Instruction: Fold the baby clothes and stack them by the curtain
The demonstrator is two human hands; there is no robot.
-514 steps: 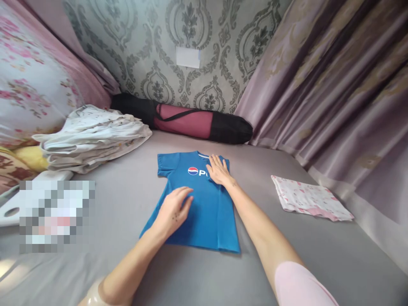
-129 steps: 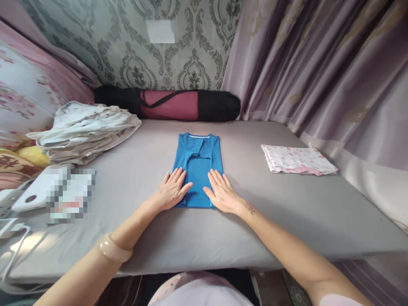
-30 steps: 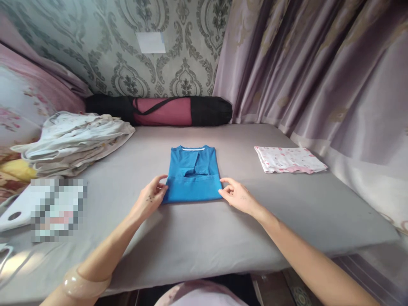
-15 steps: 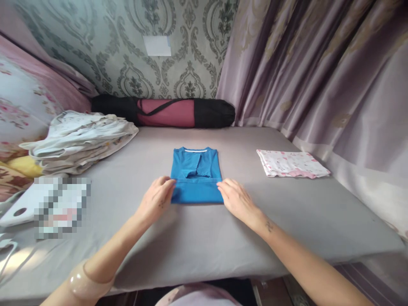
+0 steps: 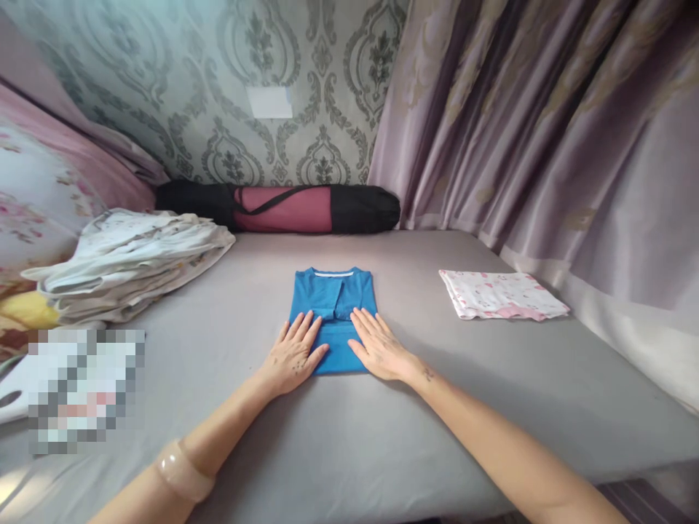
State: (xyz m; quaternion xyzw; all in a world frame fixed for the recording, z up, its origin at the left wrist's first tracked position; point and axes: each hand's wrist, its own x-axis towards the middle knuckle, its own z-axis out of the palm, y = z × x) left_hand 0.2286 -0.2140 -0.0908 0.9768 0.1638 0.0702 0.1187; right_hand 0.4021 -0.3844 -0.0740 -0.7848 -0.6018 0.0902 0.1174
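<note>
pinch released: left hand [image 5: 295, 354], right hand [image 5: 381, 348] now spread flat, grasping nothing | folded blue T-shirt [image 5: 332, 292] under them, center of gray sheet [image 5: 349, 451] | near-edge fold likely set

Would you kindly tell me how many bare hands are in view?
2: the bare left hand lies flat over the near left corner of the folded blue fabric shirt, the bare right hand over its near right.

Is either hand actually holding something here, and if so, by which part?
Nothing is held: the left hand and right hand lie flat, palms down, on either side of the folded blue shirt's near half.
</note>
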